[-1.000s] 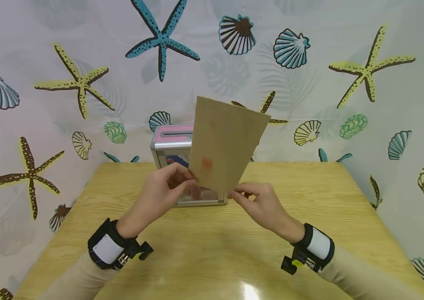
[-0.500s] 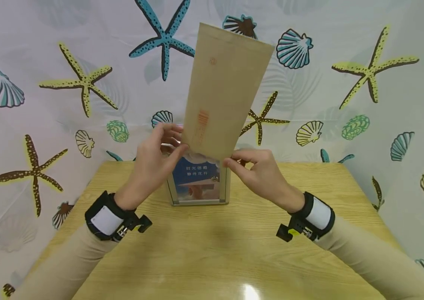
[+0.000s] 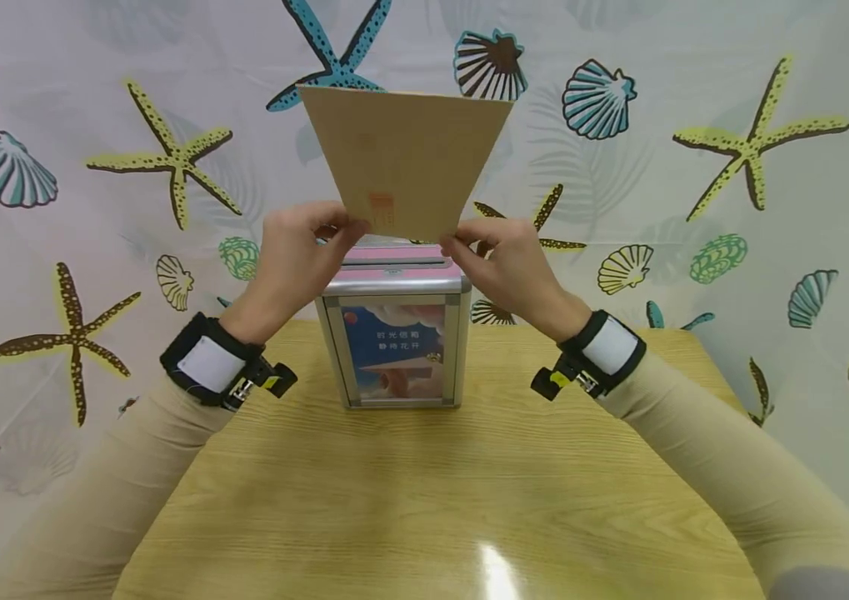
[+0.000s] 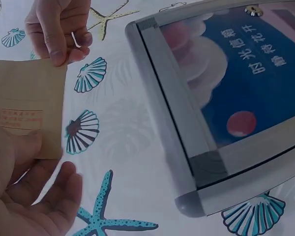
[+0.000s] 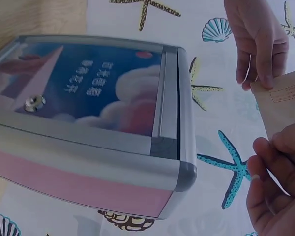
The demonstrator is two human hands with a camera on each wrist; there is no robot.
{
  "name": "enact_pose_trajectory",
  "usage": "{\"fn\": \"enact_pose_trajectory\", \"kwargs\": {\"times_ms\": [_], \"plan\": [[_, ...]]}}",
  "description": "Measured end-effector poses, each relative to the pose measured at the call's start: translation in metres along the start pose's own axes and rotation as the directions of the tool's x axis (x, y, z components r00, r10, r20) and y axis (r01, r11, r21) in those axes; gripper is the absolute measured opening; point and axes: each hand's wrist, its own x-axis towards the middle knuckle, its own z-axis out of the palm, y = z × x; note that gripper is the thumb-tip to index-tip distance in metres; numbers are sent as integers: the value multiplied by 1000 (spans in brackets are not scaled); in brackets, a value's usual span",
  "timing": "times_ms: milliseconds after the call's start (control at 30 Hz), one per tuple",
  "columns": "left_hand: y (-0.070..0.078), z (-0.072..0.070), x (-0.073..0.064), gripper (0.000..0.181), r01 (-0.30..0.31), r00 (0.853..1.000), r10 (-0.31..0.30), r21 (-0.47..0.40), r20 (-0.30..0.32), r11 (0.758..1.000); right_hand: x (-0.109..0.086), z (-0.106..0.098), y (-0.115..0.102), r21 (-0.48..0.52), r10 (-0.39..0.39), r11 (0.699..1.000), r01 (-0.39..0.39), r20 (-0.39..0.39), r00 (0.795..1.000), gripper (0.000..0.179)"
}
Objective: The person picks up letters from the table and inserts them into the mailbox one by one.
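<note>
A brown paper envelope [image 3: 409, 154] with a red printed mark is held up by its lower end in the head view. My left hand [image 3: 300, 250] pinches its lower left corner between thumb and fingers. At the lower right corner, my right hand [image 3: 506, 258] pinches it the same way. Just below and behind the envelope stands a box [image 3: 397, 333] with a pink top, silver edges and a blue picture on its front. A slot [image 3: 424, 262] in the box's top shows partly under the envelope. Both wrist views show the envelope [image 4: 24, 93] apart from the box [image 5: 98, 98].
The box stands at the back of a wooden table [image 3: 424, 492]. Behind the table hangs a white cloth [image 3: 634, 192] printed with starfish and shells. A small lock [image 5: 34, 103] sits on the box's front panel.
Both hands have risen with the envelope, from in front of the box to above its top. The envelope has tipped away and now looks shorter; the box's front has come into view.
</note>
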Motion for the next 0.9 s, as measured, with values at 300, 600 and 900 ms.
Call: {"fn": "enact_pose_trajectory", "kwargs": {"times_ms": [300,600,900], "plan": [[-6,-8,25,32,118,987,-116,-14,112,993,22,8,16,-35,135,991,-131,162,977,14],[-4,-13,50,36,198,978,-197,-16,63,980,31,18,27,-168,279,958,-233,352,893,17],[1,-17,58,36,238,971,-237,-62,14,969,35,22,27,-226,295,951,-212,449,843,18]]}}
